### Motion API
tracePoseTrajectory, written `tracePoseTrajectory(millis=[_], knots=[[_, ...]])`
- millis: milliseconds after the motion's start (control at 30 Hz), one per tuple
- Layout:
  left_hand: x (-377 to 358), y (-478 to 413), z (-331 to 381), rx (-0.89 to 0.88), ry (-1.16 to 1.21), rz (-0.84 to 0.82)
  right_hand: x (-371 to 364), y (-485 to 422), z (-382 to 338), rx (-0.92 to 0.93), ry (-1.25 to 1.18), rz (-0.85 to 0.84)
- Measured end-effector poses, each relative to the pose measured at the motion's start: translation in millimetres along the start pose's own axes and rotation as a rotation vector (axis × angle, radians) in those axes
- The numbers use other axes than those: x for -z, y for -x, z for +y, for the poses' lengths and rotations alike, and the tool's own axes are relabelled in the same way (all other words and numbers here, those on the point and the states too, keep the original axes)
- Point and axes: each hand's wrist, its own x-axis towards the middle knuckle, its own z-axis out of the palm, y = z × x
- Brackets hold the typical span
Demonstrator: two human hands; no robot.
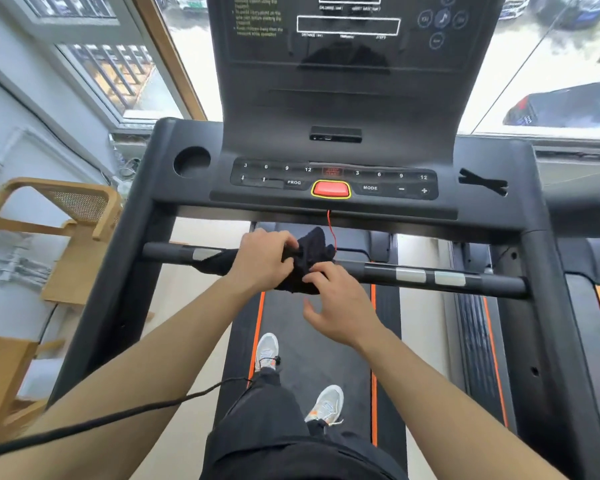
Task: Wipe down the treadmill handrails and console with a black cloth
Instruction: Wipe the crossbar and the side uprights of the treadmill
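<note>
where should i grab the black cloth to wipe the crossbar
Grip the bunched top of the black cloth from above, where it drapes over the crossbar. The left hand already pinches it there; its loose ends hang below.

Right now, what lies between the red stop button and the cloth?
In the head view, only the console's front edge and a thin red cord hanging toward the cloth.

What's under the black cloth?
The black cloth lies over the front handrail, gripped by the left hand and touched by the right hand. The bar's middle is hidden.
</note>
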Motion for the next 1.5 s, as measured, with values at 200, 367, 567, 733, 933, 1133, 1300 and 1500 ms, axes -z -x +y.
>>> tracePoseTrajectory(millis=[200,367,567,733,933,1133,1300,1500], knots=[[51,22,72,-0.211,0.451,-0.288,72,2,6,-0.125,-0.509,0.0],[68,18,96,-0.209,0.668,-0.402,132,21,27,-0.264,-0.846,-0.301],[17,-9,95,-0.127,0.033,-0.492,124,45,73,-0.49,-0.792,-0.081],[9,-36,86,-0.086,0.014,-0.485,122,37,105,-0.592,-0.519,-0.004],[-42,-40,110,-0.253,-0.358,0.327,93,7,123,-0.632,0.263,0.167],[-97,-28,113,-0.295,-0.363,-0.102,55,11,102,-0.27,0.45,-0.242],[-93,-65,117,-0.198,-0.416,-0.363,57,-38,107,-0.38,0.453,-0.529],[-72,-113,116,-0.095,-0.141,-1.06,66,-67,125,-0.491,0.093,-0.892]])
